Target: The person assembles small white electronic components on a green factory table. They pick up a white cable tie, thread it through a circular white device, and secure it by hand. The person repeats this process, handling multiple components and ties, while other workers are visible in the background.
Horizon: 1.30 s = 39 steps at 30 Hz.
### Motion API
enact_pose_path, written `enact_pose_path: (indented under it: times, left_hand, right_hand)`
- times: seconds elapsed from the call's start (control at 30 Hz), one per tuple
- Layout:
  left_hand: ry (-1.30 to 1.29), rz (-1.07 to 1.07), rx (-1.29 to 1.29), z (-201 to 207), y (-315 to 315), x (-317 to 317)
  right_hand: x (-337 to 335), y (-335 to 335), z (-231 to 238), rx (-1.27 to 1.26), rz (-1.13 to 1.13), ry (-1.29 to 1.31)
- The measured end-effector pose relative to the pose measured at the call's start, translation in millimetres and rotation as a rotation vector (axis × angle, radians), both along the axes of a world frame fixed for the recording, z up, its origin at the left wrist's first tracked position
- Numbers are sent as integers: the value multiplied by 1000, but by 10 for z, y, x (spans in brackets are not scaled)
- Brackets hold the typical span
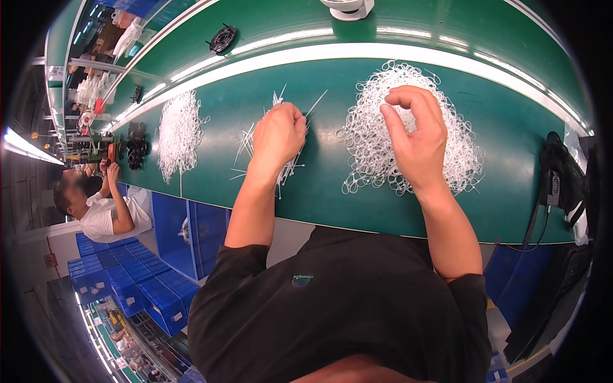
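Observation:
My left hand [279, 135] is closed above a small heap of straight white cable ties [246, 142]. A thin white cable tie [317, 101] sticks out from its curled fingers toward the upper right; the fingertips themselves are mostly hidden. Over a large pile of white cable ties closed into loops [367, 137], my right hand [418, 131] is held with thumb and index finger curved apart. Nothing shows between those two fingers. Another heap of white looped ties [179, 134] lies farther left on the green table [319, 179].
Black round parts [136, 145] lie at the table's left. A black round part [223, 39] and a white device [348, 7] sit beyond the light strip. A black bag [562, 172] is at the right end. Blue bins [150, 287] stand lower left, near a seated co-worker [115, 210].

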<state>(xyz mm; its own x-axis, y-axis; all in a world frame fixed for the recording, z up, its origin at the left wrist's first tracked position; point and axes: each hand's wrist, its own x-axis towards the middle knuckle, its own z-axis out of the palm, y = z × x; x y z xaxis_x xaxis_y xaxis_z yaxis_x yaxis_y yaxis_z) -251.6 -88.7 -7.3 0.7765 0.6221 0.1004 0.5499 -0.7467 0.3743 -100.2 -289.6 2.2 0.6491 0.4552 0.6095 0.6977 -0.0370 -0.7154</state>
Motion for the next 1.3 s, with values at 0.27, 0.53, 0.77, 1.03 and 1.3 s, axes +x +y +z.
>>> enact_pose_path:
  times: [0.27,0.53,0.77,1.03,1.3]
  left_hand:
    - [-132,-200,-543,529,-320,75]
    - [-461,-300,-1202,413,-421,133]
    - [-760,-237,-1232,94,-631,328]
    - [-855,-305,-818,20,-720,398]
    - [-869,-209,-630,183,-767,394]
  right_hand:
    - [-75,22,62,-109,73,-370]
    - [-59,-32,59,-71,84,-194]
    - [-103,-29,80,-21,247,418]
    - [-222,-24,4,-96,309,557]
    - [-245,12,12,31,133,332]
